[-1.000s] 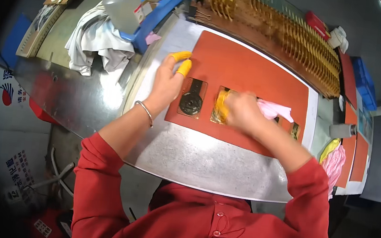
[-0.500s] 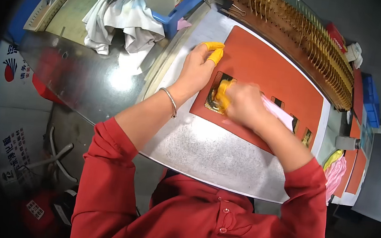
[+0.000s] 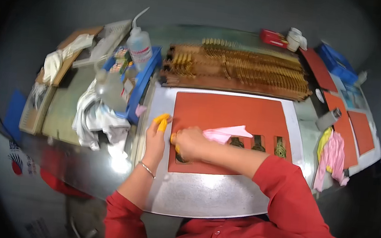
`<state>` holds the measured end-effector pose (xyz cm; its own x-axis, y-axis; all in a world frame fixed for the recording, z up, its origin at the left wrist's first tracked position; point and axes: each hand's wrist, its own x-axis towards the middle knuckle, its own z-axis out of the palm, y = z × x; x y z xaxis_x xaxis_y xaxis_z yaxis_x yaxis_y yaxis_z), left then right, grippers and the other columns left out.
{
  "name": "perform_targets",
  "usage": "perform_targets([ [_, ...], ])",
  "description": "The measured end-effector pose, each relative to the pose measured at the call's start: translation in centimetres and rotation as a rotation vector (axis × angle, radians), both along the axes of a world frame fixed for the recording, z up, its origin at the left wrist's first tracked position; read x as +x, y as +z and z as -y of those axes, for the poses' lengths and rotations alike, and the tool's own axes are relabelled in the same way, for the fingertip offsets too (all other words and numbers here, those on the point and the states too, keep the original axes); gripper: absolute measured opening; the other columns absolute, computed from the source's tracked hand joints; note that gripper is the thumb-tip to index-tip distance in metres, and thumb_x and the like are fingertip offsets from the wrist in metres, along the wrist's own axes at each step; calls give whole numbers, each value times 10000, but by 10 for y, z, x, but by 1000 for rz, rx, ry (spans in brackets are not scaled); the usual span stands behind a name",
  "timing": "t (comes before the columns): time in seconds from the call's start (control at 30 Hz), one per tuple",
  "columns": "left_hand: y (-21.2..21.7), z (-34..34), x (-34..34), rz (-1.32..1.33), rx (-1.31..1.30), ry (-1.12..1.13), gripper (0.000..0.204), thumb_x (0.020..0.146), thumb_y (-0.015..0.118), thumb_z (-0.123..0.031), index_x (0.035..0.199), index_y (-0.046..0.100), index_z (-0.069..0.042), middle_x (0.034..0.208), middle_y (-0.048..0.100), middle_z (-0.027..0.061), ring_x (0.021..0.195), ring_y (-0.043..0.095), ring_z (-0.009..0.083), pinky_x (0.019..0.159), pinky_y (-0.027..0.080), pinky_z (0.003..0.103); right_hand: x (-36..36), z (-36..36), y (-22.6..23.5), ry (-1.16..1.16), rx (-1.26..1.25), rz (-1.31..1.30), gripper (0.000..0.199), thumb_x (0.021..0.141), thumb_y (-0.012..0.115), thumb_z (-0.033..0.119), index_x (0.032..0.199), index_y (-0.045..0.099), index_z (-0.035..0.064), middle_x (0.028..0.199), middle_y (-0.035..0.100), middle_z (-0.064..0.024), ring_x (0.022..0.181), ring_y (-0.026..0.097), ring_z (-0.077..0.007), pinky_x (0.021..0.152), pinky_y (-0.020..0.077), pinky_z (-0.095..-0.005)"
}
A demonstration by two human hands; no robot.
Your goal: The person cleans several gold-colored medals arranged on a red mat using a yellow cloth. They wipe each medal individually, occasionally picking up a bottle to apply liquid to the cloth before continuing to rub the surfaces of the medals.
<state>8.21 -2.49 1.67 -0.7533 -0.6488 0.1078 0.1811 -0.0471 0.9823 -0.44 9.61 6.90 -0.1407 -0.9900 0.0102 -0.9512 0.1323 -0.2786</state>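
An orange-red mat (image 3: 228,109) lies on a white sheet on the metal table. My left hand (image 3: 154,136), with yellow finger cots on thumb and forefinger, is at the mat's left edge; its fingers are slightly apart and I see nothing in them. A pink cloth (image 3: 228,133) is bunched in my closed right hand (image 3: 191,143), its loose end trailing rightward. That hand, also in yellow finger cots, presses over a small dark-and-gold patterned plate (image 3: 184,160) and hides most of it. Similar plates (image 3: 259,143) lie in a row to the right, one partly behind my forearm.
Beyond the mat stands a brown rack (image 3: 237,73) full of thin gold pieces. On the left are a blue tray (image 3: 145,88), a squeeze bottle (image 3: 139,46) and white cloths (image 3: 99,123). To the right are a grey bottle (image 3: 329,118) and a pink cloth bundle (image 3: 332,157).
The view has swung up and levelled, taking in more of the table. My right hand stays over the same plate with the cloth; my left hand stays by the mat's left edge.
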Motion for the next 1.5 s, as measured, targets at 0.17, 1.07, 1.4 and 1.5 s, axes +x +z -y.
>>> perform_targets([
  [0.17, 14, -2, 4, 161, -132, -155, 479, 883, 572, -145, 1301, 387, 0, 1310, 448, 166, 1224, 428, 243, 1031, 321, 331, 60, -83, -5, 480, 27, 228, 122, 733, 547, 143, 699, 572, 29, 673, 599, -172, 643, 599, -350, 568, 444, -481],
  [1.07, 73, -36, 10, 721, -1269, -566, 978, 499, 857, -282, 1313, 372, -39, 1206, 396, 142, 1143, 362, 330, 995, 291, 398, -159, -324, -35, -954, -879, 1246, 89, 897, 562, 153, 884, 572, 65, 589, 444, 33, 455, 376, -32, 396, 271, -192],
  [1.4, 68, -32, 25, 610, -1037, -555, 906, 628, 808, -231, 1361, 305, -53, 1308, 346, 167, 1224, 336, 340, 1048, 277, 379, -152, -320, -38, -1056, -797, 1020, 137, 901, 563, 161, 963, 590, 42, 642, 457, 40, 499, 378, -24, 430, 280, -179],
  [1.5, 44, -11, 54, 524, -1043, -314, 775, 724, 734, -280, 1330, 334, -11, 1328, 339, 216, 1239, 319, 372, 1035, 273, 420, -130, -300, -5, -973, -573, 893, 140, 879, 589, 131, 970, 583, 25, 686, 500, 23, 536, 408, -26, 469, 318, -182],
])
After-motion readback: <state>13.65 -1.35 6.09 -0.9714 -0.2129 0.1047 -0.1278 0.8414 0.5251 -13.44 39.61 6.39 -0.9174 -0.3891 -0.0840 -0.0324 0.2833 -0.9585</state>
